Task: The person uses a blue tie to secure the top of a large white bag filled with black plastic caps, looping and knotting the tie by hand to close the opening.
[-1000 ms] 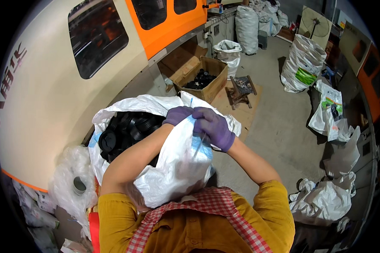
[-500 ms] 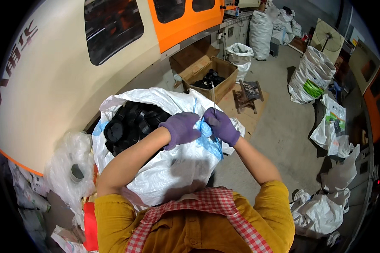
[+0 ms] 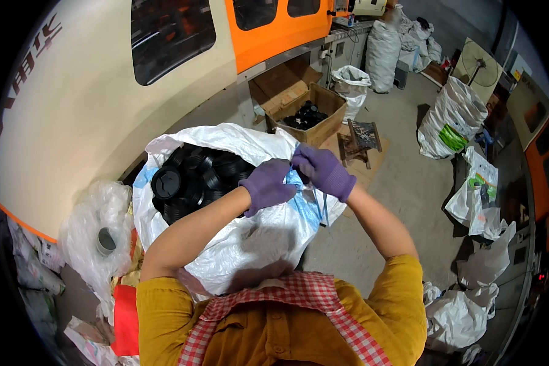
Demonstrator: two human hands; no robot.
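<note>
Grey workshop floor [image 3: 402, 189] around me; my left hand [image 3: 268, 186] is clamped on the white woven sack [image 3: 226, 262]; right hand [image 3: 325, 171] has fingers bunched beside it, can't tell on what; sack's mouth stretches leftward, nearer my left, showing black plastic caps [image 3: 166, 182]; cardboard box [image 3: 323, 127] beyond.

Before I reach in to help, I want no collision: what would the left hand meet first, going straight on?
The left hand would probably meet the white sack's blue patch first, then the right hand; depth is unclear.

Right hand [image 3: 324, 172] closer to box [image 3: 327, 127] (slightly)
</note>
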